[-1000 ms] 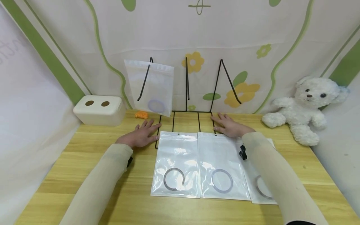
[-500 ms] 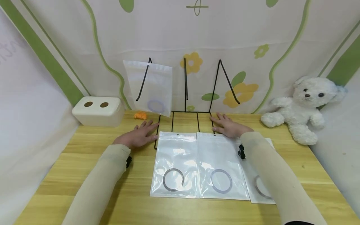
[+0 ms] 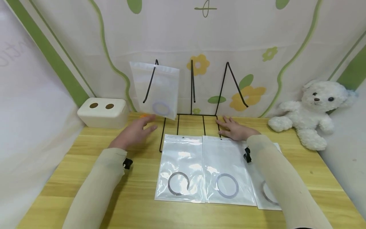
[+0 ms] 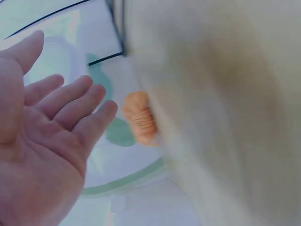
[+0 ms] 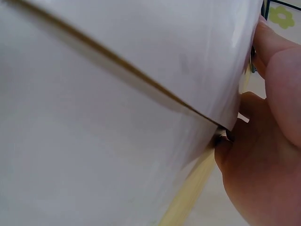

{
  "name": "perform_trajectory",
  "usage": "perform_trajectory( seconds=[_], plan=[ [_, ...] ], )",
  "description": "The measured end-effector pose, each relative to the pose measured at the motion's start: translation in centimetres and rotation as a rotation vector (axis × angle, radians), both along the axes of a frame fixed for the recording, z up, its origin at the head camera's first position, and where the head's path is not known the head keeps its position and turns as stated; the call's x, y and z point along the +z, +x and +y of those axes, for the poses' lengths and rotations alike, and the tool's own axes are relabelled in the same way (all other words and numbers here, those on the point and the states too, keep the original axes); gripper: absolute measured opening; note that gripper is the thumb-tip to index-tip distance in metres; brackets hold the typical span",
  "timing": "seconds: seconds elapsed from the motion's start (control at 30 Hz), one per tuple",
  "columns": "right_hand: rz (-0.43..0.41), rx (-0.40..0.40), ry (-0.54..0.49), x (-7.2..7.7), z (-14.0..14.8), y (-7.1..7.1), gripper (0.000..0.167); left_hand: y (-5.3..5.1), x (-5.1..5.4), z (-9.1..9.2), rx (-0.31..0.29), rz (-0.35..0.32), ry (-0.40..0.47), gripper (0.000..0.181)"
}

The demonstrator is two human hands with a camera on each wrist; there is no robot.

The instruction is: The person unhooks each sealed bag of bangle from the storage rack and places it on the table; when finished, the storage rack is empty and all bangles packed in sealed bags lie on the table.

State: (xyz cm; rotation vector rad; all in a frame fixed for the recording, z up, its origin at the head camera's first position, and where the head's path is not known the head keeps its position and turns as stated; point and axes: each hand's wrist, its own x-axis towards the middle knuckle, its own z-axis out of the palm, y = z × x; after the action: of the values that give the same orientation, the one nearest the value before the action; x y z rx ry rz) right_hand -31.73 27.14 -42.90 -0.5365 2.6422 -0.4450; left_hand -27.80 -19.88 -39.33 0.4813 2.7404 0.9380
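Left grip (image 3: 132, 133) is empty, relaxed, the suspended zip bag (image 3: 165, 89) just past its fingertips; brushing upward could unhook it. Right grip (image 3: 235, 131), fingers extended, lies along the wire rack (image 3: 191, 89); pushing could shift it.

Rack (image 3: 192, 89) was black. Hung bag (image 3: 168, 86) toward 11 o'clock was milky white, pale lilac ring (image 3: 153, 108) inside. Bag at 6 o'clock (image 3: 183, 163) was glossy white, with dark brown ring (image 3: 169, 183); bag at 5 o'clock (image 3: 226, 160) white too, with lavender ring (image 3: 218, 185); bag at 4 o'clock (image 3: 257, 181) white, brownish ring (image 3: 264, 193). Surface (image 3: 137, 197) was yellow-tan wood grain. Lump (image 4: 140, 120) at 9 o'clock was orange; box (image 3: 103, 117), white with brown holes (image 3: 93, 105). Toy bear (image 3: 310, 113) at 3 o'clock was white. Cloth backdrop (image 3: 171, 31) at 12 o'clock was white, with green leaves (image 3: 246, 81), yellow flowers (image 3: 202, 58).
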Motion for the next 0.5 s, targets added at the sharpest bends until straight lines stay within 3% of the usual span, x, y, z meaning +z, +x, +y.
perform_trajectory(
  seconds=[0.17,0.33,0.5],
  plan=[
    [-0.01,-0.003,0.007,0.1,0.0,0.0,0.071,0.0,2.4,0.2,0.065,0.072,0.119,0.059],
    [-0.01,-0.002,0.009,0.1,0.0,0.0,0.072,0.1,4.8,0.4,0.187,0.257,0.204,0.046],
    [-0.011,-0.003,-0.001,0.2,-0.1,0.1,0.072,0.0,6.7,0.6,0.296,0.435,0.355,0.038]
  ],
)
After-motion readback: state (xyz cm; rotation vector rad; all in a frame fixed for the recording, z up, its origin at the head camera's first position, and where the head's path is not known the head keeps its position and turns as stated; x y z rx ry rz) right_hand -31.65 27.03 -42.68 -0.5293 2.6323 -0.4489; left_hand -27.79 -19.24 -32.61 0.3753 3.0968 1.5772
